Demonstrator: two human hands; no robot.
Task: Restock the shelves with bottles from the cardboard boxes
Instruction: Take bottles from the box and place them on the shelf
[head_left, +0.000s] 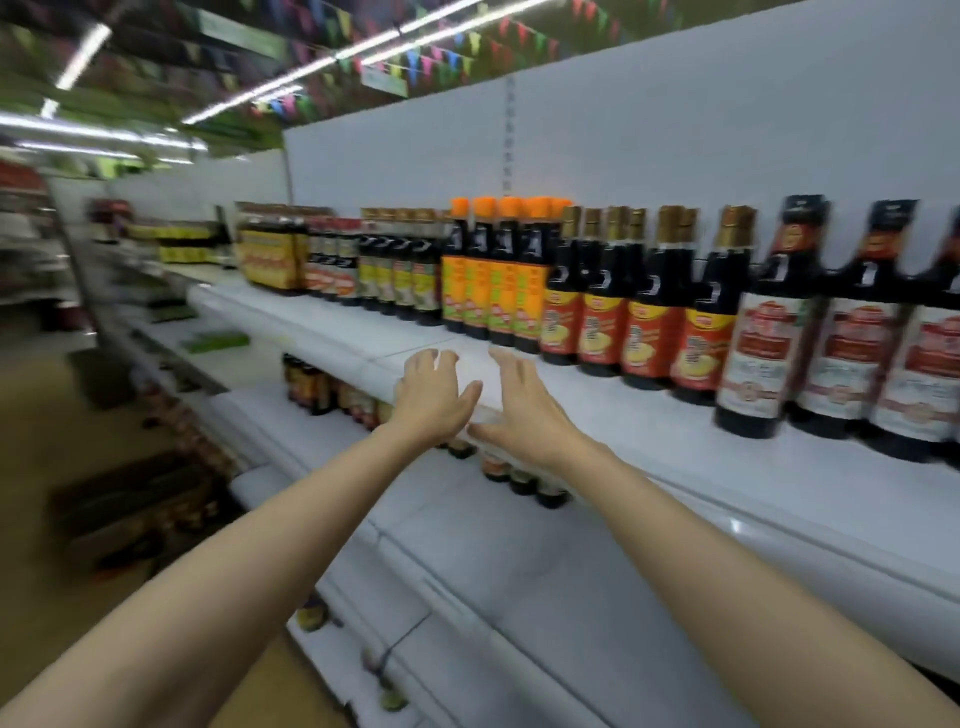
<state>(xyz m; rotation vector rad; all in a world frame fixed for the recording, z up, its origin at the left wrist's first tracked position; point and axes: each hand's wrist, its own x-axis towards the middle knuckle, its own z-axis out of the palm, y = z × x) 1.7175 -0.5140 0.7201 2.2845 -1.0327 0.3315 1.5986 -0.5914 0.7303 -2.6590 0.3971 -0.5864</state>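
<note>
A single head-worn wide-angle camera is looking forward and slightly down along a white shelf (597, 410) of bottles (649, 322), close enough that both forearms are filling the foreground.

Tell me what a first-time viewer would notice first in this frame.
Two bare arms reach in from below, the left hand and right hand open and empty over the front edge of the white shelf. Behind them stands a long row of dark bottles, with the orange-capped bottles in the centre brightest. Coloured flags hang overhead.
</note>
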